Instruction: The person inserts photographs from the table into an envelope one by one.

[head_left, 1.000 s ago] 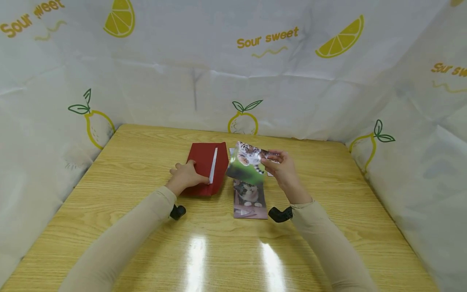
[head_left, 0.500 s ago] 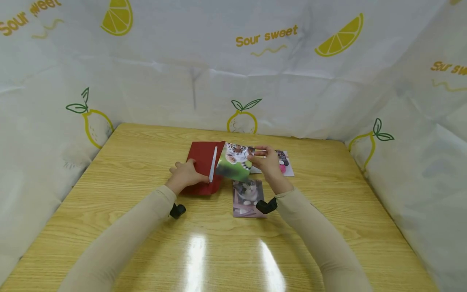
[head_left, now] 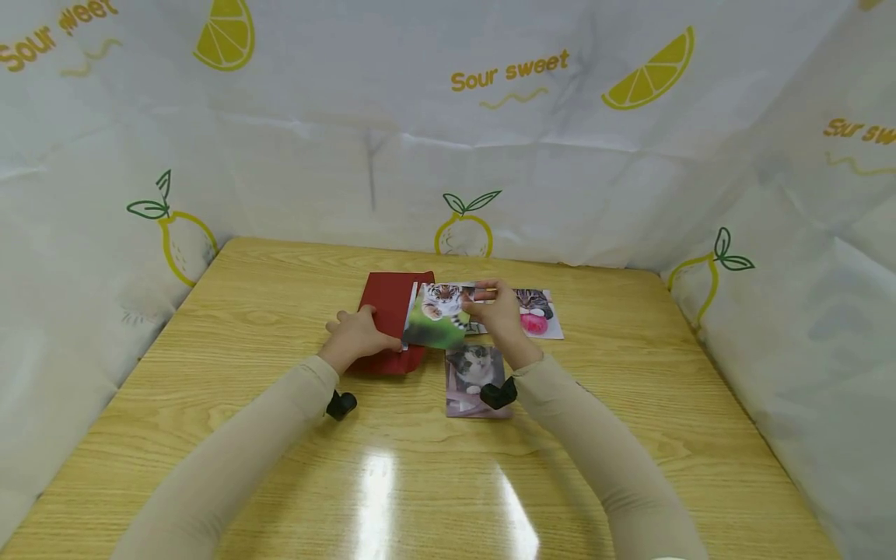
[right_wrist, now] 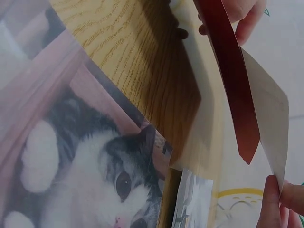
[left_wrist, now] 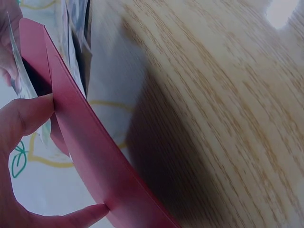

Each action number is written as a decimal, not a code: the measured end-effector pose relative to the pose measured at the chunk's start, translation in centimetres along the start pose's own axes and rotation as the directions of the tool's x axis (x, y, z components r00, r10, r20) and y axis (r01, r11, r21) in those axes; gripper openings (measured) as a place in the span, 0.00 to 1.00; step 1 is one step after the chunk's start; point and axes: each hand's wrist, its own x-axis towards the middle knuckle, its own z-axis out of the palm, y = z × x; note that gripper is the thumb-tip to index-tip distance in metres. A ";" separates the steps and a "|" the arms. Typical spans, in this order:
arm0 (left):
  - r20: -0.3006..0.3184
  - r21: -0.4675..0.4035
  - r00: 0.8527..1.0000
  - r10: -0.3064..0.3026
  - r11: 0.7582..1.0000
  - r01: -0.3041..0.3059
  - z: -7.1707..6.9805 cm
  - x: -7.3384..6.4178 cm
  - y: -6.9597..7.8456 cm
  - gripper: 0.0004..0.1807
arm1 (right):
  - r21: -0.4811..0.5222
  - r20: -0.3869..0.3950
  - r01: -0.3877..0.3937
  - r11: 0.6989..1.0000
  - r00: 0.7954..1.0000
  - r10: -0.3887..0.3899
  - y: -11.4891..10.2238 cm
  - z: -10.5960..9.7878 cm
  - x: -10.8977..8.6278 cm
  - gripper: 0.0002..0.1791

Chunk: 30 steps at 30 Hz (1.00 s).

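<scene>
Envelope [head_left: 385, 294], smooth and red with an angular flap, is tilted above a wood-grained table [head_left: 630, 350], throwing a dark, sharp-cornered shadow. From where I stand, a person's left hand [head_left: 357, 338] grips it, thumb and fingers set apart and pinching. A narrow white strip [head_left: 410, 303] shows along its opening.

From the other side, the right hand [head_left: 498, 315] pinches the edge of a tiger card [head_left: 435, 325] between thumb and fingers. Thin and slightly bowed, pale-backed, with a blurred green ground on its front, this card overlaps the envelope's opening side; I cannot tell whether its edge is inside.

Nearer the person, a rectangular cat card [head_left: 463, 381] in grey, white and dull pink lies flat. To the right of the right hand lies a tabby card [head_left: 537, 317] with a round pink ball.

Both beige sleeves [head_left: 602, 443] are lightly creased. Behind hangs a wrinkled white sheet [head_left: 315, 179] printed with lemons.
</scene>
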 end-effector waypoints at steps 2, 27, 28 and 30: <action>0.000 -0.002 1.000 -0.002 1.000 0.002 0.0 0.0 0.0 0.51 | -0.017 -0.002 0.006 1.000 1.000 -0.006 0.0 0.1 0.0 0.25; 0.009 -0.008 1.000 -0.005 1.000 0.005 0.0 0.0 0.0 0.50 | -0.107 -0.041 0.068 0.992 0.997 -0.073 -0.1 1.0 0.3 0.23; 0.009 -0.009 1.000 -0.006 1.000 0.006 0.0 0.0 0.0 0.51 | -0.108 -0.044 0.073 0.992 0.996 -0.078 -0.1 1.1 0.3 0.23; 0.009 -0.013 1.000 -0.008 1.000 0.009 0.1 0.0 0.0 0.51 | -0.099 -0.040 0.079 0.992 0.996 -0.083 -0.2 1.2 0.3 0.24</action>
